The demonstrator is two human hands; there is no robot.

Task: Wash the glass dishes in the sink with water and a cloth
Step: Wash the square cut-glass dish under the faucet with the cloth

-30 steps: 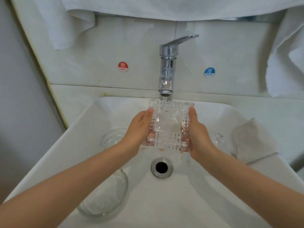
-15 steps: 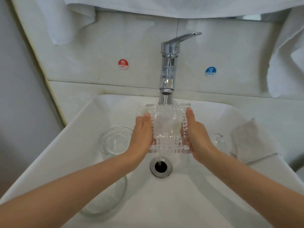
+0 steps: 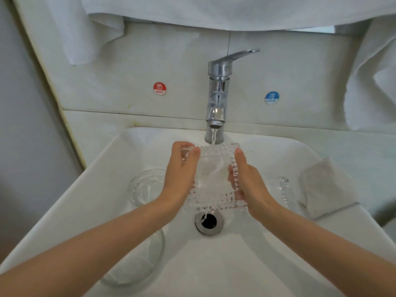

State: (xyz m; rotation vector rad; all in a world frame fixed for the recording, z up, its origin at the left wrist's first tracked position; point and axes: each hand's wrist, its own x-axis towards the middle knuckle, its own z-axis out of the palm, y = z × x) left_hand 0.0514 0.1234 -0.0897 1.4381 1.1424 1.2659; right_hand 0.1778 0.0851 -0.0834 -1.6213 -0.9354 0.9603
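A square cut-glass dish (image 3: pixel 215 179) is held tilted under the running tap (image 3: pixel 217 97) above the white sink (image 3: pixel 278 254). My left hand (image 3: pixel 182 174) grips its left edge, and my right hand (image 3: pixel 246 181) grips its right edge. Water falls onto the dish's far part and drips off its near edge toward the drain (image 3: pixel 209 222). A small round glass bowl (image 3: pixel 145 187) sits in the sink to the left. A larger glass bowl (image 3: pixel 137 262) lies nearer, partly under my left forearm. A grey cloth (image 3: pixel 327 187) lies on the sink's right rim.
Another cut-glass piece (image 3: pixel 284 191) leans against the sink's right wall beside the cloth. White towels (image 3: pixel 214 11) hang above and at the right. Hot (image 3: pixel 159 88) and cold (image 3: pixel 271 98) stickers mark the tiled wall either side of the tap.
The dish has dropped lower below the spout and tilted its near edge down toward the drain. My left hand has slid further along its left edge.
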